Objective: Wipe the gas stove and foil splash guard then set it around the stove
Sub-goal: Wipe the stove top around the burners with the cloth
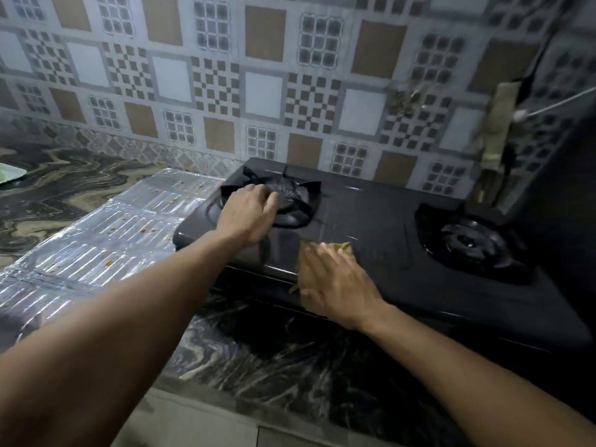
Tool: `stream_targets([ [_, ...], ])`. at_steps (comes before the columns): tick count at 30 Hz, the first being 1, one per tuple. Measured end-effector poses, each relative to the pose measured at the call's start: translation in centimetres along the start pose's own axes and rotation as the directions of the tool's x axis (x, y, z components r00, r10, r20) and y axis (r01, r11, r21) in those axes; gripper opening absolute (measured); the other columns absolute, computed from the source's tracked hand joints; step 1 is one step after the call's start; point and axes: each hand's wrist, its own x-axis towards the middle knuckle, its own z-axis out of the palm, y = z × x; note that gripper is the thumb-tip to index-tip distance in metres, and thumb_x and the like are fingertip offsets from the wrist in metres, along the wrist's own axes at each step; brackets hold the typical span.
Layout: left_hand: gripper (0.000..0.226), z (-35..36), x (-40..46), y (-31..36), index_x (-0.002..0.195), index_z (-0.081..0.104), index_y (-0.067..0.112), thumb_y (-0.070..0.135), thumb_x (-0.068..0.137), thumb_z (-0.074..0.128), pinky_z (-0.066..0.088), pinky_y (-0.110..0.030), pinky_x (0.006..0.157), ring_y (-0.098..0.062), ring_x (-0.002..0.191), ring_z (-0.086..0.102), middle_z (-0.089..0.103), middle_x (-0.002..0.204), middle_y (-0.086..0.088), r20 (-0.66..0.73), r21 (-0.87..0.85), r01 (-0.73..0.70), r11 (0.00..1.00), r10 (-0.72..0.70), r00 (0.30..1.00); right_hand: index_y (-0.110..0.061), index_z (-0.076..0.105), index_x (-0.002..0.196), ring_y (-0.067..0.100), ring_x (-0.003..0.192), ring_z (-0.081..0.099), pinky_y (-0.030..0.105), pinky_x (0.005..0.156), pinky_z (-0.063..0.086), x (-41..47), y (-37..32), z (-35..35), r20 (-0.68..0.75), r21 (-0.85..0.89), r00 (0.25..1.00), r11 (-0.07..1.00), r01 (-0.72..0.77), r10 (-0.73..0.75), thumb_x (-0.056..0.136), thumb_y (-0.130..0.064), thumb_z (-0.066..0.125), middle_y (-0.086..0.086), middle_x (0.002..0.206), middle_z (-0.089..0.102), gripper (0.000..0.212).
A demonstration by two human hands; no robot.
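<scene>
Frame centre: right hand (335, 279) presses a brown cloth (309, 262) flat at the black stove (371, 214) front edge; left hand (250, 214), fingers loose, rests on the left burner (290, 201). Foil guard (106, 240) lies flat at left on the marbled bench (274, 356).

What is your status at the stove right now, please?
Left hand on left burner grate. Right hand pressing brown cloth flat on gas stove. Foil splash guard lies flat on counter, still spotted. Nothing in the way.

Gas stove (371, 214) black, glossy. Foil splash guard (106, 230) silver, ribbed, flecked with orange-red spots. Cloth (309, 262) tan-brown. Worktop (274, 356) black marble, cream swirls. Wall tiles (258, 75) grey, white, brown squares, checker patterns.
</scene>
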Motion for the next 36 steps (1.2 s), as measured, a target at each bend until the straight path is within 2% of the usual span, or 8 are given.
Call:
stream_targets([
  [5, 0.041, 4.5, -1.3, 7.2, 0.096, 0.066, 0.009, 0.039, 0.099, 0.038, 0.044, -0.038, 0.084, -0.035, 0.105, 0.058, 0.066, 0.105, -0.016, 0.148, 0.013, -0.201, 0.979, 0.197, 0.969, -0.009, 0.035, 0.147, 0.028, 0.138, 0.038, 0.044, 0.113, 0.028, -8.2, 7.2, -1.0, 0.003, -0.03, 0.992, 0.992, -0.123, 0.123, 0.092, -0.059, 0.036, 0.009, 0.15, 0.042, 0.074],
  [11, 0.042, 9.9, -2.5, 11.6, 0.108, 0.067, 0.012, 0.036, 0.1, 0.034, 0.036, -0.039, 0.108, -0.027, 0.128, 0.05, 0.063, 0.126, -0.009, 0.305, -0.014, -0.38, 0.925, 0.366, 0.879, -0.01, 0.027, 0.152, 0.019, 0.148, 0.018, 0.037, 0.12, 0.013, -15.0, 13.9, -2.2, 0.05, -0.076, 0.94, 0.94, -0.332, 0.337, 0.082, -0.076, -0.008, 0.003, 0.159, 0.024, 0.102],
  [14, 0.051, 12.0, -3.1, 13.5, 0.133, 0.054, 0.014, 0.042, 0.1, 0.027, 0.022, -0.045, 0.118, -0.025, 0.145, 0.028, 0.041, 0.151, -0.01, 0.424, 0.04, -0.405, 0.914, 0.351, 0.835, -0.014, 0.024, 0.153, 0.014, 0.149, 0.013, 0.036, 0.121, 0.01, -17.7, 16.6, -2.8, 0.046, -0.042, 0.875, 0.876, -0.481, 0.483, 0.074, -0.081, -0.016, -0.002, 0.161, 0.02, 0.111],
  [17, 0.052, 13.4, -3.9, 15.2, 0.145, 0.039, 0.011, 0.039, 0.102, 0.029, 0.01, -0.043, 0.119, -0.023, 0.15, 0.012, 0.024, 0.16, -0.009, 0.456, 0.092, -0.425, 0.9, 0.341, 0.822, -0.015, 0.028, 0.151, 0.015, 0.148, 0.016, 0.037, 0.121, 0.01, -20.3, 19.0, -2.9, 0.005, -0.019, 0.792, 0.792, -0.611, 0.611, 0.08, -0.079, -0.005, -0.001, 0.16, 0.024, 0.102],
  [20, 0.055, 14.4, -4.8, 15.8, 0.146, 0.037, 0.007, 0.04, 0.103, 0.028, 0.005, -0.045, 0.12, -0.024, 0.151, 0.007, 0.021, 0.161, -0.009, 0.425, 0.112, -0.413, 0.904, 0.332, 0.842, -0.015, 0.031, 0.15, 0.015, 0.148, 0.016, 0.035, 0.121, 0.009, -21.6, 21.1, -3.0, -0.028, -0.002, 0.696, 0.697, -0.717, 0.717, 0.1, -0.053, 0.024, -0.001, 0.159, 0.026, 0.063],
  [27, 0.056, 14.9, -5.7, 15.6, 0.148, 0.032, 0.002, 0.035, 0.103, 0.028, -0.001, -0.043, 0.121, -0.024, 0.151, 0.001, 0.019, 0.161, -0.013, 0.286, 0.044, -0.375, 0.926, 0.348, 0.893, -0.015, 0.031, 0.151, 0.021, 0.148, 0.014, 0.034, 0.12, 0.011, -21.5, 22.9, -3.3, 0.002, 0.228, 0.573, 0.557, -0.799, 0.82, 0.103, -0.036, 0.028, 0.002, 0.161, 0.02, 0.052],
  [33, 0.052, 15.6, -5.6, 15.5, 0.138, 0.042, 0.003, 0.037, 0.102, 0.026, 0.002, -0.047, 0.122, -0.026, 0.151, 0.002, 0.022, 0.16, -0.015, 0.266, 0.019, -0.375, 0.927, 0.357, 0.896, -0.016, 0.032, 0.15, 0.035, 0.133, 0.039, 0.042, 0.106, 0.033, -22.3, 19.4, -2.9, -0.101, 0.483, 0.215, 0.237, -0.843, 0.971, 0.104, -0.03, 0.028, 0.013, 0.152, 0.034, 0.049],
  [36, 0.051, 15.8, -5.7, 15.3, 0.134, 0.046, 0.002, 0.036, 0.101, 0.027, -0.001, -0.048, 0.121, -0.027, 0.151, 0.0, 0.02, 0.16, -0.016, 0.215, 0.027, -0.387, 0.922, 0.372, 0.903, -0.009, 0.03, 0.149, 0.039, 0.125, 0.045, 0.042, 0.098, 0.038, -22.5, 17.5, -3.3, -0.099, 0.484, 0.166, 0.194, -0.853, 0.981, 0.104, -0.026, 0.029, 0.019, 0.143, 0.041, 0.048],
])
